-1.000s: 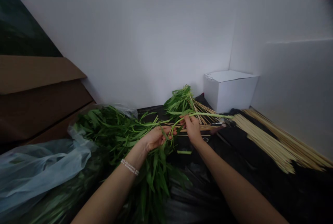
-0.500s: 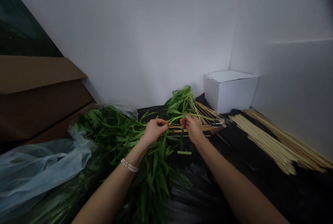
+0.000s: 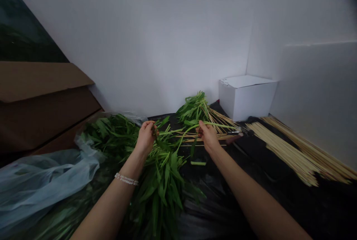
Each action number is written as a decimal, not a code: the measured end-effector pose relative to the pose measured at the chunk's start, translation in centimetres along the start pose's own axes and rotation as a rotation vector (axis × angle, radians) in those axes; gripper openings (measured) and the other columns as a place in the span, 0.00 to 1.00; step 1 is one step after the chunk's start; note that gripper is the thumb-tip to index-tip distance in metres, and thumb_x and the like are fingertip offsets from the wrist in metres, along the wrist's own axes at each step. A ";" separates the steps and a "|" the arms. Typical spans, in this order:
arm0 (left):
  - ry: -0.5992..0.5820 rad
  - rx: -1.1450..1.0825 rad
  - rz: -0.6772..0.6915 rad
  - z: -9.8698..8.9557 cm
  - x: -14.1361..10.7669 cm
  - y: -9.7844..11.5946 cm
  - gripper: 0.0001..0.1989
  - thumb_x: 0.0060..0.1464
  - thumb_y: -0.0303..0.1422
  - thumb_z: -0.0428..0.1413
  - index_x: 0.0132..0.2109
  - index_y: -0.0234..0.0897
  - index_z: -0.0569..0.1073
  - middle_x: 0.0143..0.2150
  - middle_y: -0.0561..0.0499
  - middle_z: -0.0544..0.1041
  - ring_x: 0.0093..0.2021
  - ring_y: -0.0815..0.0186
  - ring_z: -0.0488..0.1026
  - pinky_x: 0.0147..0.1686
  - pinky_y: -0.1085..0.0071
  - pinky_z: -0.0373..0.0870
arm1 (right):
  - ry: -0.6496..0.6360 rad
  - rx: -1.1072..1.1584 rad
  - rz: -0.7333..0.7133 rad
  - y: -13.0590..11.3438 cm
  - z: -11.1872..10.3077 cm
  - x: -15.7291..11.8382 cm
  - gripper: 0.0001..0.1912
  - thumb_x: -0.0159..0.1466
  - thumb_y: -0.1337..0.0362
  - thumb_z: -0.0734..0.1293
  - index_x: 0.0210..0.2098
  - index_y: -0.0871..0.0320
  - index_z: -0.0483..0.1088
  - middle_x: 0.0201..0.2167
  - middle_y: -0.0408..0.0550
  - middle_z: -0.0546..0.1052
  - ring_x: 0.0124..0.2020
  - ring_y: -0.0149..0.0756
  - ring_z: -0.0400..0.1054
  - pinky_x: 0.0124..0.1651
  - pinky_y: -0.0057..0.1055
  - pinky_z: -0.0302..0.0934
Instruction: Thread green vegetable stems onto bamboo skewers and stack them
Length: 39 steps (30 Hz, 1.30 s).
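My left hand [image 3: 146,138] is closed on a leafy green shoot [image 3: 173,131], whose pale stem end points right. Above the black surface, my right hand [image 3: 208,136] pinches a long green stem [image 3: 220,125]; one end reaches right past the fingers, and the other bends down to the left. A loose pile of long-leafed greens [image 3: 164,180] lies below and left of my hands. Just beyond my right hand is a leafy bundle [image 3: 192,107] beside thin wooden sticks [image 3: 219,117]. A short cut stem piece [image 3: 198,163] lies below that hand.
A clear plastic bag [image 3: 55,173] and an open cardboard box [image 3: 41,110] are at left. At the back right stands a white box [image 3: 252,97]. A tool with a reddish handle [image 3: 233,139] lies near pale stick bundles [image 3: 284,151] along the right wall.
My left hand has moved left, away from my right hand, and now carries a leafy shoot apart from the long stem. My right hand has hardly moved.
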State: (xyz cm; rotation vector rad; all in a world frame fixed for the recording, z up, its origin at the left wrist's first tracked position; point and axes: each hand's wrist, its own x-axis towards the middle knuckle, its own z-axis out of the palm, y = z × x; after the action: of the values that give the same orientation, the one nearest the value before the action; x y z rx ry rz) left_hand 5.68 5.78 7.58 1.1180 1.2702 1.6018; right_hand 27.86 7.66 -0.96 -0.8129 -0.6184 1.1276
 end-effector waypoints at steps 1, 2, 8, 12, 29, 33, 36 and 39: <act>-0.011 -0.013 0.002 0.2 -0.2 0.1 0.16 0.39 0.40 0.59 0.35 0.39 0.65 0.24 0.61 0.66 0.20 0.76 0.60 0.20 0.80 0.54 | 0.010 -0.031 -0.022 0.1 0.1 -0.1 0.23 0.45 0.44 0.75 0.21 0.56 0.67 0.18 0.42 0.73 0.22 0.32 0.67 0.23 0.27 0.58; -0.026 -0.013 0.004 0.4 -0.5 0.2 0.17 0.40 0.41 0.60 0.34 0.39 0.65 0.24 0.61 0.64 0.18 0.78 0.56 0.18 0.80 0.49 | 0.018 -0.062 -0.046 0.2 0.2 -0.3 0.24 0.45 0.44 0.75 0.20 0.56 0.66 0.17 0.42 0.72 0.21 0.32 0.66 0.23 0.27 0.58; -0.278 0.307 0.091 2.3 -2.3 0.5 0.16 0.38 0.42 0.66 0.31 0.35 0.75 0.24 0.55 0.72 0.22 0.73 0.64 0.24 0.75 0.59 | -0.055 -0.217 -0.188 -0.6 0.9 -1.6 0.23 0.47 0.43 0.73 0.19 0.55 0.66 0.15 0.40 0.70 0.19 0.32 0.63 0.23 0.29 0.58; -0.473 0.541 0.184 3.2 -2.8 -0.7 0.16 0.45 0.43 0.63 0.34 0.35 0.82 0.35 0.47 0.81 0.36 0.61 0.74 0.40 0.68 0.67 | -0.130 -0.276 -0.262 -1.0 1.4 -2.4 0.22 0.49 0.44 0.73 0.20 0.56 0.67 0.16 0.41 0.71 0.20 0.33 0.65 0.27 0.31 0.60; -0.294 1.312 0.759 3.7 -4.4 -1.6 0.14 0.62 0.37 0.49 0.44 0.41 0.78 0.41 0.47 0.75 0.38 0.63 0.73 0.35 0.70 0.62 | -0.124 -0.037 -0.047 -0.9 0.7 -1.0 0.24 0.53 0.41 0.69 0.22 0.57 0.71 0.14 0.41 0.70 0.16 0.30 0.62 0.20 0.27 0.53; -0.300 1.380 0.784 3.4 -4.4 -2.1 0.13 0.61 0.36 0.48 0.42 0.41 0.77 0.42 0.48 0.75 0.38 0.63 0.72 0.35 0.70 0.62 | -0.151 -0.039 -0.064 -0.9 0.9 -1.4 0.24 0.52 0.42 0.70 0.22 0.58 0.72 0.14 0.42 0.70 0.16 0.29 0.62 0.19 0.27 0.52; -0.297 1.428 0.794 3.4 -4.5 -1.9 0.11 0.59 0.34 0.48 0.37 0.40 0.76 0.41 0.47 0.74 0.38 0.62 0.71 0.35 0.70 0.62 | -0.154 -0.033 -0.029 -0.9 0.9 -1.6 0.22 0.51 0.44 0.72 0.22 0.58 0.72 0.15 0.41 0.71 0.17 0.29 0.62 0.20 0.26 0.53; -0.280 1.342 0.733 3.7 -4.6 -1.5 0.11 0.56 0.33 0.49 0.30 0.39 0.74 0.36 0.47 0.73 0.37 0.62 0.70 0.35 0.69 0.61 | -0.168 0.024 0.035 -0.7 1.0 -1.8 0.21 0.48 0.45 0.74 0.21 0.58 0.72 0.15 0.41 0.70 0.17 0.28 0.62 0.20 0.25 0.53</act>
State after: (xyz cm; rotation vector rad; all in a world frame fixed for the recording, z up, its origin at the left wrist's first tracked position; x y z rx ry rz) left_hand 10.66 2.76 5.75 2.7427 1.8685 0.7615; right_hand 26.89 6.01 0.11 -0.7157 -0.7311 1.2413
